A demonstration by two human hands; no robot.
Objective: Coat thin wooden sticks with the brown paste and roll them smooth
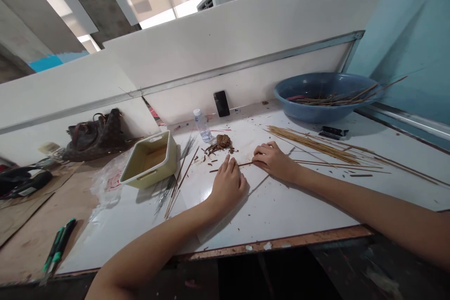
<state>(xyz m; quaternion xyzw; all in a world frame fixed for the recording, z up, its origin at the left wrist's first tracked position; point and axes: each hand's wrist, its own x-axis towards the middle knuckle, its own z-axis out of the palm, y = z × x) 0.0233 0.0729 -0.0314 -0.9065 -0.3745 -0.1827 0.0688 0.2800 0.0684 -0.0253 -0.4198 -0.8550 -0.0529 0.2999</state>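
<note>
A thin brown stick (245, 164) runs across the white board between my two hands, with one end showing to the left. My left hand (228, 180) lies over it, fingers stretched forward and resting near the surface. My right hand (270, 159) has its fingers bent down onto the stick, which seems to continue right beyond the wrist. Just beyond my left fingertips sits a crumbly brown clay-like lump (223, 141) with small broken pieces around it. A bundle of thin tan sticks (311, 143) lies beyond my right forearm.
A blue basin (316, 111) with sticks stands back right. A clear bottle (202, 126) and a phone (221, 103) are at the back. On the left are a yellow-green tub (151, 176), thin wires (165, 192), a brown bag (94, 138) and green-black cutters (59, 243).
</note>
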